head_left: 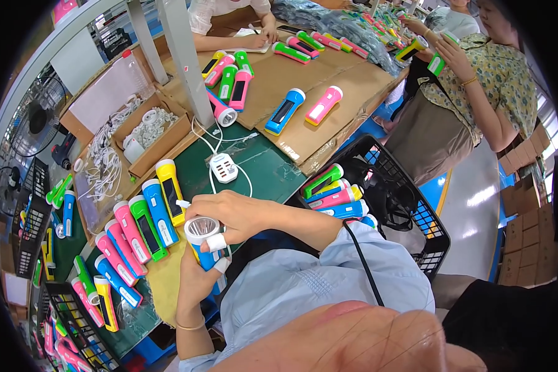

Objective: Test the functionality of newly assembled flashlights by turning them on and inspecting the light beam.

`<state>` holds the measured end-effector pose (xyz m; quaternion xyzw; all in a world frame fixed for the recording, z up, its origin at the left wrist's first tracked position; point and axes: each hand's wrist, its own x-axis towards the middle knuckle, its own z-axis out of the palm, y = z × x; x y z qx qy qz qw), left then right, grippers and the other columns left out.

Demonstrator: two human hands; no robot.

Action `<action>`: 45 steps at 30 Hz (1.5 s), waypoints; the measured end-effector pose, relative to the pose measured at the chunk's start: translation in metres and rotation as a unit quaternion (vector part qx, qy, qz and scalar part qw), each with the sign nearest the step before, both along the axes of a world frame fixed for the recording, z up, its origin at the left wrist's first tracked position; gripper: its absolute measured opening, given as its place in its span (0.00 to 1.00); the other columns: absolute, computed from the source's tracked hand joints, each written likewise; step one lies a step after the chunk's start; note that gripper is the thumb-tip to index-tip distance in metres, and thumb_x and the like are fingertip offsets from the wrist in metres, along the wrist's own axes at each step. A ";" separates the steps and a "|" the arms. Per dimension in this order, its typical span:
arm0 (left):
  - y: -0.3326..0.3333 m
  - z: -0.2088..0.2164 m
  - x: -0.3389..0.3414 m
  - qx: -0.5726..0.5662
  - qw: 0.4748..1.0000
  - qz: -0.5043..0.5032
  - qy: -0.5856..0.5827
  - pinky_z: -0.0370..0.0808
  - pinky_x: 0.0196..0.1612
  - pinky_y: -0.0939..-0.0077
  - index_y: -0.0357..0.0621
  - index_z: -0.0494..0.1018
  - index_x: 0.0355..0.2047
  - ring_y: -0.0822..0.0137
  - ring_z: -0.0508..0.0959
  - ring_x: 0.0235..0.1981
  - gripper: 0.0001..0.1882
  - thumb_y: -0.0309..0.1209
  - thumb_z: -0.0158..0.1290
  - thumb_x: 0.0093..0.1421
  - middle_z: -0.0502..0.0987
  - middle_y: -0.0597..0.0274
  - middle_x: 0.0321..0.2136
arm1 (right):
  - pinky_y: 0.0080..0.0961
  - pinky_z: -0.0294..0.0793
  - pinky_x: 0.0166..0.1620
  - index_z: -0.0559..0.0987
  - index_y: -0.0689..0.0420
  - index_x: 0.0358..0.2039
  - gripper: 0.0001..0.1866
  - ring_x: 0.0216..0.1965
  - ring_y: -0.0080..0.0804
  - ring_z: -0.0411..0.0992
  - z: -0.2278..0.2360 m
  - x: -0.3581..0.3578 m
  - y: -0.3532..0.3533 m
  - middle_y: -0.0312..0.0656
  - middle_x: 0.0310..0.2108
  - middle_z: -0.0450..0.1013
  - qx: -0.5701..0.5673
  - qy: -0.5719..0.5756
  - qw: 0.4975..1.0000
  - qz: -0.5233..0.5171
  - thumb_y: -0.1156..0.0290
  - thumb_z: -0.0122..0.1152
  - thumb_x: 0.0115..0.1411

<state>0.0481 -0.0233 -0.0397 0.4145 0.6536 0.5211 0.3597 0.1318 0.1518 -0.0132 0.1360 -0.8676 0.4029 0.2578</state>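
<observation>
A blue flashlight (206,257) with a white head and clear lens stands tilted in front of my body, its lens facing up. My left hand (194,279) is wrapped around its body from the left. My right hand (232,214) curls over the head, with the thumb against the rim. White wraps cover both thumb tips. A small white piece shows at my right fingertips; whether it is a wrap or a plug I cannot tell. Left of my hands lies a row of flashlights: yellow (170,192), blue (160,212), green (147,228) and pink (131,230).
A white multi-port charger (223,168) with cables sits on the green table (263,162). Two flashlights lie on cardboard (260,118) beyond. A black crate (425,214) holding flashlights is at right, a cardboard box (152,127) of white cables at left. Co-workers stand and sit across.
</observation>
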 end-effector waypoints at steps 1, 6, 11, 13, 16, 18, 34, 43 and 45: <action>-0.001 -0.002 -0.001 -0.005 1.000 -0.006 -0.018 0.72 0.33 0.78 0.38 0.63 0.40 0.72 0.74 0.29 0.22 0.23 0.57 0.44 0.72 0.63 0.29 | 0.32 0.69 0.30 0.69 0.59 0.39 0.24 0.30 0.44 0.70 0.000 0.000 0.000 0.45 0.32 0.67 0.004 0.001 1.000 0.002 0.56 0.62 0.49; -0.001 -0.002 0.003 -0.022 0.995 -0.019 -0.099 0.73 0.31 0.79 0.38 0.63 0.40 0.72 0.75 0.28 0.22 0.23 0.57 0.45 0.72 0.63 0.28 | 0.32 0.70 0.29 0.71 0.60 0.36 0.19 0.28 0.43 0.71 -0.005 -0.003 -0.003 0.44 0.29 0.68 0.003 -0.024 1.000 0.008 0.57 0.59 0.52; 0.003 -0.007 0.008 -0.024 0.999 0.023 0.023 0.70 0.36 0.75 0.36 0.61 0.45 0.68 0.73 0.32 0.29 0.28 0.61 0.44 0.72 0.59 0.31 | 0.32 0.71 0.28 0.73 0.61 0.34 0.15 0.26 0.43 0.72 -0.008 -0.002 -0.009 0.44 0.27 0.69 0.009 -0.034 0.999 -0.035 0.61 0.54 0.55; 0.002 -0.014 0.007 -0.025 0.997 0.030 0.067 0.71 0.36 0.74 0.36 0.60 0.46 0.65 0.74 0.32 0.30 0.29 0.62 0.44 0.73 0.55 0.31 | 0.31 0.71 0.28 0.73 0.61 0.33 0.15 0.26 0.43 0.72 -0.007 0.000 -0.010 0.45 0.27 0.69 0.020 -0.059 0.997 -0.053 0.61 0.54 0.55; 0.005 -0.009 0.010 -0.070 0.993 0.037 0.084 0.71 0.34 0.74 0.29 0.54 0.53 0.64 0.75 0.30 0.38 0.29 0.61 0.44 0.73 0.54 0.30 | 0.33 0.70 0.28 0.73 0.61 0.32 0.15 0.26 0.45 0.72 -0.013 -0.002 -0.009 0.46 0.28 0.70 0.018 -0.079 0.995 -0.058 0.60 0.54 0.55; 0.005 -0.009 0.012 -0.093 0.989 0.047 0.104 0.71 0.33 0.74 0.27 0.52 0.55 0.64 0.75 0.29 0.41 0.29 0.61 0.44 0.74 0.54 0.29 | 0.36 0.70 0.29 0.73 0.62 0.30 0.16 0.26 0.47 0.71 -0.017 -0.004 -0.012 0.48 0.28 0.71 0.015 -0.112 0.991 -0.073 0.60 0.53 0.55; -0.002 -0.012 0.025 -0.150 0.964 0.083 0.202 0.72 0.32 0.66 0.30 0.54 0.51 0.49 0.77 0.31 0.35 0.24 0.58 0.44 0.74 0.43 0.29 | 0.41 0.68 0.28 0.73 0.64 0.25 0.18 0.25 0.53 0.70 -0.030 -0.006 -0.024 0.52 0.24 0.71 0.018 -0.171 0.980 -0.102 0.60 0.49 0.57; -0.004 -0.012 0.031 -0.155 0.964 0.091 0.197 0.71 0.31 0.62 0.29 0.55 0.48 0.43 0.76 0.32 0.33 0.24 0.58 0.44 0.74 0.39 0.27 | 0.41 0.68 0.29 0.73 0.65 0.24 0.17 0.26 0.54 0.70 -0.036 -0.006 -0.028 0.52 0.23 0.71 -0.001 -0.187 0.977 -0.100 0.61 0.48 0.57; -0.005 -0.014 0.031 -0.147 0.963 0.090 0.207 0.71 0.31 0.61 0.29 0.56 0.47 0.42 0.75 0.31 0.31 0.23 0.57 0.43 0.74 0.39 0.27 | 0.41 0.68 0.30 0.74 0.65 0.25 0.17 0.26 0.54 0.70 -0.036 -0.007 -0.029 0.53 0.23 0.71 0.001 -0.192 0.976 -0.105 0.62 0.48 0.57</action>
